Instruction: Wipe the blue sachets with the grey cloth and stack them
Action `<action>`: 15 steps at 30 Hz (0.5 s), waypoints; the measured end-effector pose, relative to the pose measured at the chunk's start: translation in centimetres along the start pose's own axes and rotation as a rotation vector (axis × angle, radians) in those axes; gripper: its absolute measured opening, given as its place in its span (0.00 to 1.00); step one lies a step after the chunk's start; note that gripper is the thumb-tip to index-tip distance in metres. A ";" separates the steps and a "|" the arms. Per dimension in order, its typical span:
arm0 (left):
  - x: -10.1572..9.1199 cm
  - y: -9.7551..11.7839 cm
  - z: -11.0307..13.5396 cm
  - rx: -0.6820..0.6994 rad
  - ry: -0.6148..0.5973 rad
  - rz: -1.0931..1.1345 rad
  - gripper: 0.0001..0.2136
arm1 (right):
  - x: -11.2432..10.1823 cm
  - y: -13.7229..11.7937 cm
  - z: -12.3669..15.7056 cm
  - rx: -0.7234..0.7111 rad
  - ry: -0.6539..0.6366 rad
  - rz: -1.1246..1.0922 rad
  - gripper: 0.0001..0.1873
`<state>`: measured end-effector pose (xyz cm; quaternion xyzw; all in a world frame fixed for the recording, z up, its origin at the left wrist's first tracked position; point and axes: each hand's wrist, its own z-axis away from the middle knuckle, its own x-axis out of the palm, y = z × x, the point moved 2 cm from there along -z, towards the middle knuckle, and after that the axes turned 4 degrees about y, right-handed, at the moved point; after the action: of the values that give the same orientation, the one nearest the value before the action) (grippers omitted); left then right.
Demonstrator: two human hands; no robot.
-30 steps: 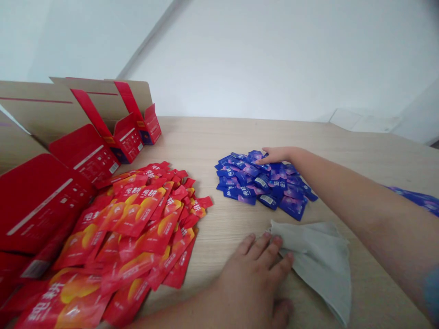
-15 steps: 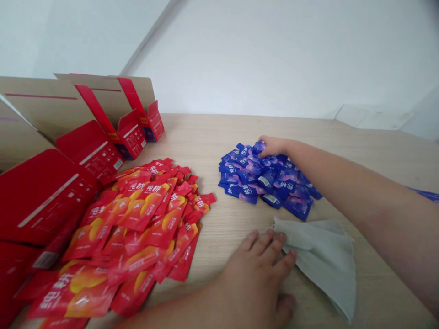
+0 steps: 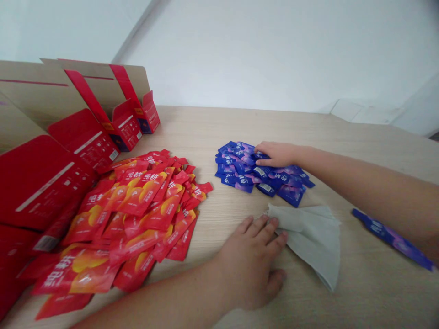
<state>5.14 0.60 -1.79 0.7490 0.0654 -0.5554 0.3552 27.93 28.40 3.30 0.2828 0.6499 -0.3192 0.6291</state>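
My left hand lies palm down on the table with its fingers stretched out, holding nothing. Its fingertips rest at the left edge of a folded pale grey cloth. Farther off, my right hand lies over the back of a heap of blue-purple sachets. Its fingers are extended on the heap, thumb apart, and I see no sachet lifted in them. The hand covers part of the heap. Left of my hands spreads a larger pile of red-orange sachets.
Several open red cardboard boxes stand along the left, their flaps raised. Beneath my right forearm, a blue sachet or stack of them shows on the table. A flat white piece lies against the back wall.
The right hand has gone from pinching at a blue sachet to lying flatter on the heap, slightly lower. My view has shifted, exposing more blue at right. The left hand stays by the cloth.
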 end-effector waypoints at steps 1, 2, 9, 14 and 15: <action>0.1 0.0 0.0 0.006 0.002 -0.006 0.33 | 0.4 -0.1 0.3 0.005 -0.008 -0.016 0.32; 0.1 0.0 0.0 0.011 0.004 -0.013 0.33 | 0.7 -0.2 0.6 0.020 -0.010 -0.032 0.32; 0.5 -0.2 -0.1 0.030 0.030 -0.053 0.33 | 1.3 0.4 0.7 0.232 -0.003 -0.058 0.34; 0.7 -0.2 -0.1 0.034 0.031 -0.067 0.33 | 0.1 -0.3 1.0 0.313 0.117 -0.011 0.18; 0.7 -0.2 -0.1 0.038 0.041 -0.073 0.33 | -0.4 -0.5 1.4 0.332 0.170 -0.001 0.18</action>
<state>5.35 0.58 -2.53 0.7640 0.0893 -0.5537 0.3191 28.43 27.04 3.70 0.4085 0.6393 -0.3973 0.5163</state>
